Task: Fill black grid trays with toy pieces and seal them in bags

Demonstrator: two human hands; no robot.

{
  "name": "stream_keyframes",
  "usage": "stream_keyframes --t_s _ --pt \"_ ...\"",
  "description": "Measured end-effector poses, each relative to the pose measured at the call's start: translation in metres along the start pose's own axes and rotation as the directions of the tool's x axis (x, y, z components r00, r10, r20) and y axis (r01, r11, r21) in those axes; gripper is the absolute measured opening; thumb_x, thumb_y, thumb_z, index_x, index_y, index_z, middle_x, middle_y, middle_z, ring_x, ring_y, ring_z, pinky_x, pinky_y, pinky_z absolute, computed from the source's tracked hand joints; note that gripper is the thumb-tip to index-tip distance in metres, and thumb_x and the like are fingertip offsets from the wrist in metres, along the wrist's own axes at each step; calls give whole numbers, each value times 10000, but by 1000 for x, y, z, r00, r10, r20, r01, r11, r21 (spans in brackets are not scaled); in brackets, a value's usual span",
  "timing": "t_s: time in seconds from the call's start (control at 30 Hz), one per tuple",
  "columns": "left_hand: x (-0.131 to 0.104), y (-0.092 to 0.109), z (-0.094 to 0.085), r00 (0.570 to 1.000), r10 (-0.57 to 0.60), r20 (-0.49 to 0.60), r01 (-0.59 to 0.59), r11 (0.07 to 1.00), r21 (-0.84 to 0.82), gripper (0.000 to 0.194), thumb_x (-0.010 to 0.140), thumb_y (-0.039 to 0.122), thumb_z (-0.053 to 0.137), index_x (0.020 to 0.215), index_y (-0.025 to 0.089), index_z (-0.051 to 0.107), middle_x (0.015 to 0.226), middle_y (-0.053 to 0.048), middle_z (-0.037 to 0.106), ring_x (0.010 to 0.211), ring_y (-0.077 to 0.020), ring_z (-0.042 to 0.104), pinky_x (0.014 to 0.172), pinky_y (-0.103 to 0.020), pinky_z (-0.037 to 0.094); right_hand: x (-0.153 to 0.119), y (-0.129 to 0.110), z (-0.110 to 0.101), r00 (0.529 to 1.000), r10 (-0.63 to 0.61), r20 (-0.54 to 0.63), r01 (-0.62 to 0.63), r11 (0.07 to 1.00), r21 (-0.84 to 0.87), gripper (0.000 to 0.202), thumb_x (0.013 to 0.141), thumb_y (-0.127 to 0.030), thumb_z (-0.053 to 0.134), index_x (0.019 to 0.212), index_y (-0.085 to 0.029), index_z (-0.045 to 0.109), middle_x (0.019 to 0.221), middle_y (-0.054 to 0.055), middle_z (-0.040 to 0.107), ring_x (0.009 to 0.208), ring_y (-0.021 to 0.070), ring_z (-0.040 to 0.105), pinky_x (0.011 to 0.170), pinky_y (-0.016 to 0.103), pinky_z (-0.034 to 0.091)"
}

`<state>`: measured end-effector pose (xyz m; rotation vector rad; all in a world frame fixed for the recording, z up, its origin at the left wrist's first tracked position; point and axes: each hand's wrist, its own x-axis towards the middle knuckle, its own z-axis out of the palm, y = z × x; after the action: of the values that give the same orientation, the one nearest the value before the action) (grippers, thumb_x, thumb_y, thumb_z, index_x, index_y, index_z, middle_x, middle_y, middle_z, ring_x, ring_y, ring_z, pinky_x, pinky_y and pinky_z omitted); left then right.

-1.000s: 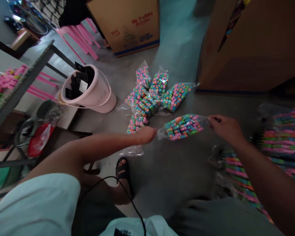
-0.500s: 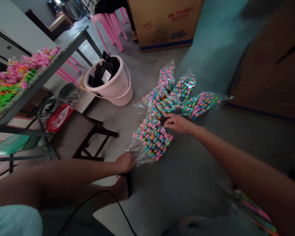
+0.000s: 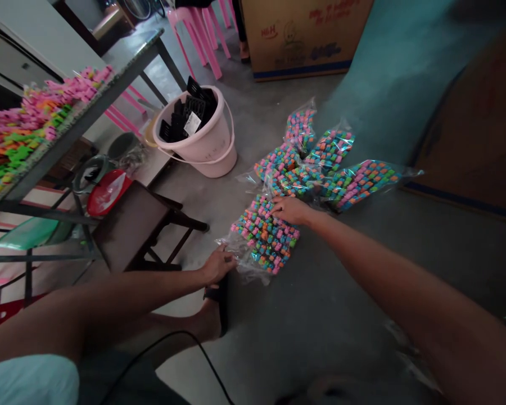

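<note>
Left hand [image 3: 219, 265] pinches the near end of a bag [image 3: 266, 241]; right hand [image 3: 290, 209] rests flat, fingers open, on its far end.

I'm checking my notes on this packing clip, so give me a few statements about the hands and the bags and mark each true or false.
1. The left hand touches the clear end of the nearest bag of coloured blocks. True.
2. The right hand is lifted high above the floor. False: it rests on that bag's far end.
3. The pink bucket holds black pieces. True.
4. The bags lie on a table. False: they lie on the floor.
</note>
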<state>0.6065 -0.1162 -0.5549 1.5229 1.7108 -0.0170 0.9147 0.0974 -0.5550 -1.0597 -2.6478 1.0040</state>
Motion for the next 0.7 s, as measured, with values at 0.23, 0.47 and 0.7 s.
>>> stream_keyframes --t_s 0.23,0.47,0.7 --pt "17 12 10 985 42 -167 -50 998 -43 183 931 262 583 895 204 753 1247 -64 754 1149 -208 685 1087 -332 510 -4 -11 14 955 231 -185 -236 972 -5 315 970 -254 521 991 -196 830 1030 53 793 962 211 675 851 264 464" --pt "12 17 -3 985 128 -113 -124 992 35 177 936 266 592 845 192 725 898 -28 731 870 -177 668 863 -294 528 -25 -20 24 907 262 -329 -281 960 -11 275 984 -208 523 958 -161 792 1077 95 769 977 198 666 878 269 435" --pt "-15 32 -62 803 559 206 -596 756 270 222 986 262 519 938 206 729 1010 -94 751 1028 -229 676 963 -356 549 -89 -21 46 854 242 -462 -196 970 146 165 945 -168 553 852 -162 688 943 89 704 925 207 631 895 308 452"
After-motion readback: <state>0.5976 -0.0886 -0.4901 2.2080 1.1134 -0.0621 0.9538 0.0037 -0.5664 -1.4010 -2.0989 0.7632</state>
